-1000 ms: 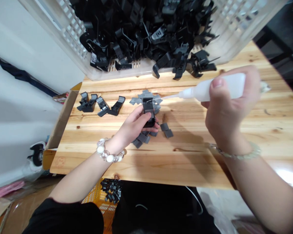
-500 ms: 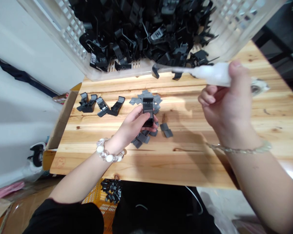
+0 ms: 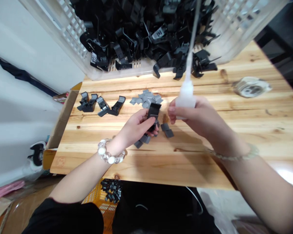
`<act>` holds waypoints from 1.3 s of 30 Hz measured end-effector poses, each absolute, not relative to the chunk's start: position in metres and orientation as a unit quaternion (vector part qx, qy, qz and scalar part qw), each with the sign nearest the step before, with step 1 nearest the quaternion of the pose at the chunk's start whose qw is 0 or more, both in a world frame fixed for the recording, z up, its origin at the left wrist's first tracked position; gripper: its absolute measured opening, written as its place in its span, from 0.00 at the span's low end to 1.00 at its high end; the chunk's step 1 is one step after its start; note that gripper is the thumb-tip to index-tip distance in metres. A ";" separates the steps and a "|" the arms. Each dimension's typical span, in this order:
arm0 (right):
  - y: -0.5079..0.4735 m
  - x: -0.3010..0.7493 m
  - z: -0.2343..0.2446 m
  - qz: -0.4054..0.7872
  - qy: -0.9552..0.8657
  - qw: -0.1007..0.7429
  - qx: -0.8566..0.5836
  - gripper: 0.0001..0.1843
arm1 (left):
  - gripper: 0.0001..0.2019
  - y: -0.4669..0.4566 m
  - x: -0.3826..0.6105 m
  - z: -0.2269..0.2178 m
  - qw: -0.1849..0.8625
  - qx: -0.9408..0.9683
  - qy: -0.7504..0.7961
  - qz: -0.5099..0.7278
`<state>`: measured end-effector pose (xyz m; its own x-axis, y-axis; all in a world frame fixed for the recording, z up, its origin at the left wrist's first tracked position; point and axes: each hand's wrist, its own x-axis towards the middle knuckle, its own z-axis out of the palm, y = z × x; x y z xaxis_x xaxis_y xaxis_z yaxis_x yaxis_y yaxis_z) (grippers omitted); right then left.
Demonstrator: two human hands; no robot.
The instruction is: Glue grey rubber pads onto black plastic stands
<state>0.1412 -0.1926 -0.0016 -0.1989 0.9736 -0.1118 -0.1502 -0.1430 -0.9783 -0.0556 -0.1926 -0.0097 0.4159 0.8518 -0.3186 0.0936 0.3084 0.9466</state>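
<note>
On the far left, a brown cardboard box [image 3: 62, 118] stands at the edge of the wooden tabletop [image 3: 185, 165]. Four black plastic clips [image 3: 102, 106] lie in a short row on the tabletop, just beside the box. Below the tabletop, an orange basket [image 3: 95, 198] holds small black pieces [image 3: 111, 191]. Next comes the left hand [image 3: 134, 128], with a big beaded bracelet [image 3: 109, 156] on its wrist. Its fingers curl around a black clip [image 3: 153, 113] and hold it up above the tabletop, and the top of the clip pokes out past the fingers. Gray square pads lie in a pile [image 3: 146, 98] just past the clip, more gray pads [image 3: 141, 141] sit under the left hand, and two more [image 3: 167, 130] lie by themselves to the right of it. The right hand [image 3: 197, 115] is near the clip but not touching it. Its fingers pinch a white glue bottle [image 3: 185, 97] that stands upright with its long thin tip pointing up. A thin pale bracelet [image 3: 234, 157] circles that wrist. Farther right, a roll of clear tape [image 3: 251, 87] lies on the tabletop. Along the top, a big white crate [image 3: 70, 31] with holes in its sides is full of black clips [image 3: 136, 35].
</note>
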 end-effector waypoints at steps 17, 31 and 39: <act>-0.203 0.126 -0.004 0.324 -0.703 0.365 -0.517 0.03 | 0.03 -0.193 -0.053 -0.009 0.664 0.526 0.469 0.251; -0.202 0.129 -0.005 0.347 -0.633 0.419 -0.551 0.05 | 0.05 -0.194 -0.052 -0.003 0.684 0.509 0.471 0.227; -0.203 0.124 -0.007 0.258 -0.694 0.397 -0.543 0.03 | 0.05 -0.194 -0.052 -0.004 0.681 0.521 0.470 0.211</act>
